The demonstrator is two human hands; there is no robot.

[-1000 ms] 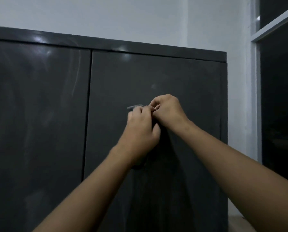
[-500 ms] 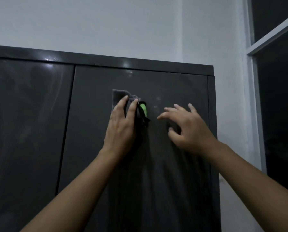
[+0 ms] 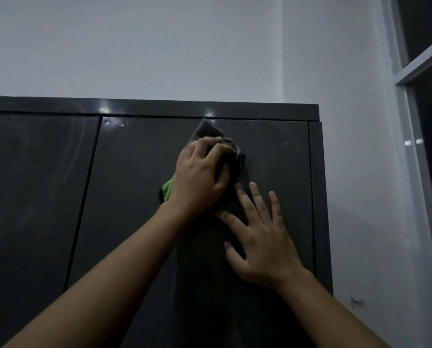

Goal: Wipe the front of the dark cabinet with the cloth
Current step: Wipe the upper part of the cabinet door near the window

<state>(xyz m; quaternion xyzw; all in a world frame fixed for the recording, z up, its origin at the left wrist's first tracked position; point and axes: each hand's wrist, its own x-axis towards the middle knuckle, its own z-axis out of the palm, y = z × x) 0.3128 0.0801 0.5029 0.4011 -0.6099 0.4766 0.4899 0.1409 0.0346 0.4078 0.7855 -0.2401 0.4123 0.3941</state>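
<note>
Wall (image 3: 159, 46), pale and plain, fills the upper half of the view and turns a corner at the right, where a light window frame (image 3: 414, 177) borders dark glass. Below it stands a tall dark grey cabinet (image 3: 260, 111) with a glossy front, seen from slightly below, with small glints of light along its top rail. 2 doors are in view: the left door (image 3: 34, 197) runs off the left edge, and the right door (image 3: 134, 197) takes up the middle, a thin vertical gap between them. 2 bare forearms reach up from the bottom edge toward the right door. The right hand (image 3: 262, 242) lies flat on the door panel, palm against the surface, fingers straight and spread, holding nothing. Just above and to its left, the left hand (image 3: 202, 172) presses the cloth (image 3: 207, 133) against the upper part of the same door, its fingers and thumb bent round the bunched fabric in a grip. The cloth is dark grey, close in tone to the cabinet. 1 corner points up past the fingertips and touches the line where the door meets the top rail. More folds bulge out to the right of the knuckles. A bright green patch (image 3: 168, 192) of the cloth shows at the left side of the wrist.
</note>
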